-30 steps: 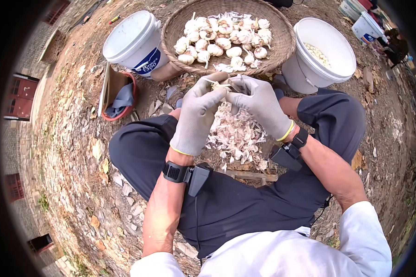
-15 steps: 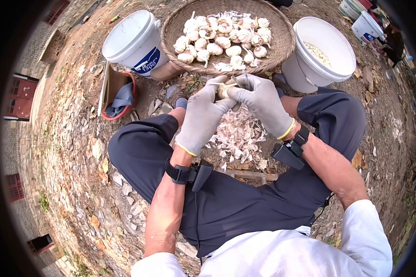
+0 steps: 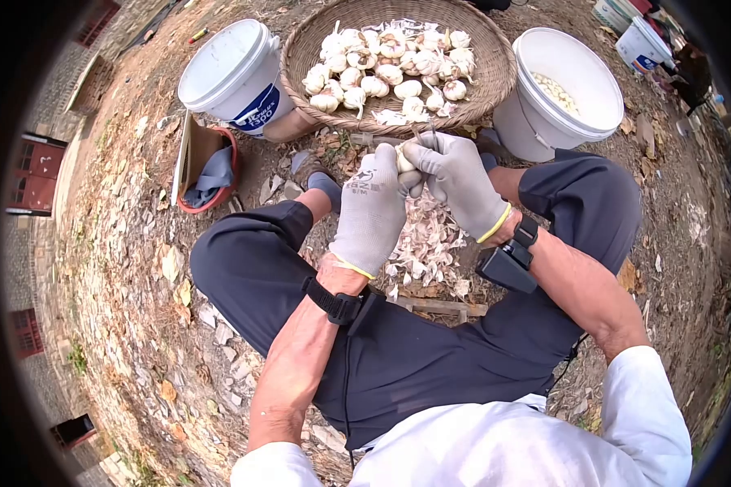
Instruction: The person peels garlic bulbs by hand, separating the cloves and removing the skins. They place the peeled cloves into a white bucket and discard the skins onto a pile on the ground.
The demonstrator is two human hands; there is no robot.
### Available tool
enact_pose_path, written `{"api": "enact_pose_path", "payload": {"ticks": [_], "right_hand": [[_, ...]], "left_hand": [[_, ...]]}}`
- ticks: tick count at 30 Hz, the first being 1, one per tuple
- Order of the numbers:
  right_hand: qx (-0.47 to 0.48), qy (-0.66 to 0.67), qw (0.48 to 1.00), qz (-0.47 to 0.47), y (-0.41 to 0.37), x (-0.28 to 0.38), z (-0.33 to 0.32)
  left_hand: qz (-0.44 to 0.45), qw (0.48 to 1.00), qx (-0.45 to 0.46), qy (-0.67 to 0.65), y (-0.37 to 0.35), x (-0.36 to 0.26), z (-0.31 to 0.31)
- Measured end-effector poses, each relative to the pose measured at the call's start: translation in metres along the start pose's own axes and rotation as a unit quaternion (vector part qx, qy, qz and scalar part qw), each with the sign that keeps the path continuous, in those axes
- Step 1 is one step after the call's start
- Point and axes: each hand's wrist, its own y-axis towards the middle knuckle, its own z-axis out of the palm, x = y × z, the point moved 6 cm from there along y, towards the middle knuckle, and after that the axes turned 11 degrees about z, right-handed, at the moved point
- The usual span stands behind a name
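Observation:
In grey work gloves, both my hands meet just below the wicker basket [image 3: 508, 69]. My left hand [image 3: 375, 199] has its fingers wrapped round a pale garlic bulb [image 3: 404, 161], its back turned up. My right hand [image 3: 461, 174] is closed against the bulb's other side, thumb and finger pinching at it. A thin dark piece [image 3: 418, 130] sticks up by the right fingertips, too small to name. Whole garlic bulbs [image 3: 388, 73] and loose skins lie in the basket. Beneath my hands, a heap of garlic skins [image 3: 422, 243] covers the ground between my legs.
To the right stands a white bucket [image 3: 520, 130] with peeled cloves [image 3: 554, 93] inside. A lidded white bucket [image 3: 219, 77] is at the left, beside a red tub [image 3: 234, 174] holding a grey cloth [image 3: 211, 177]. Low wooden slats [image 3: 439, 307] lie before me.
My left hand has rolled over, showing more of its back, and shifted slightly right. The bulb has turned with it, and my right hand has moved a little to the right.

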Motion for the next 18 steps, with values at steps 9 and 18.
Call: {"api": "enact_pose_path", "payload": {"ticks": [9,18], "right_hand": [[0.003,0.057,0.995,0.083,0.001,-0.008,0.000],[0.032,0.072,0.989,0.127,0.008,-0.022,-0.008]], "left_hand": [[0.068,0.991,0.003,0.114,-0.001,-0.010,0.006],[0.073,0.979,0.049,0.184,-0.003,-0.012,0.017]]}}
